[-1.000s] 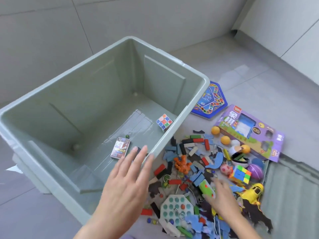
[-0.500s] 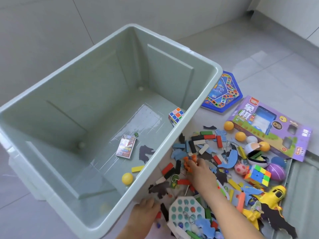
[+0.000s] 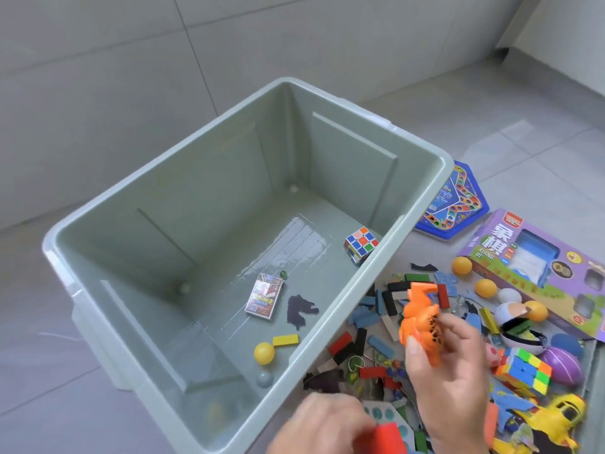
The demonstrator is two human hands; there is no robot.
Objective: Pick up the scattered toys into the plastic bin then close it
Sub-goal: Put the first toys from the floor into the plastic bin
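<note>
Red block (image 3: 389,437) right at the bottom edge, blurry, but it looks pinched in the left hand (image 3: 324,421), fingers curled over it. Just past that, the right hand (image 3: 448,365) has fingers and thumb wrapped round an orange dino (image 3: 420,319), held up above the pile (image 3: 376,309) of blocks and foam bits on the floor, just right of the bin (image 3: 196,198). Bin's open with only a few things in it: yellow ball (image 3: 264,353), card pack (image 3: 264,300), cube (image 3: 360,245) by the right wall. Most toys aren't in yet, so early days imo. For this step I'd carry the dino left over the rim and get the hand properly inside before letting go, so it doesn't clip the edge and bounce out, then drop the block in the same go. Further back a blue board (image 3: 455,204) and purple box (image 3: 537,270) lie flat on the floor
</note>
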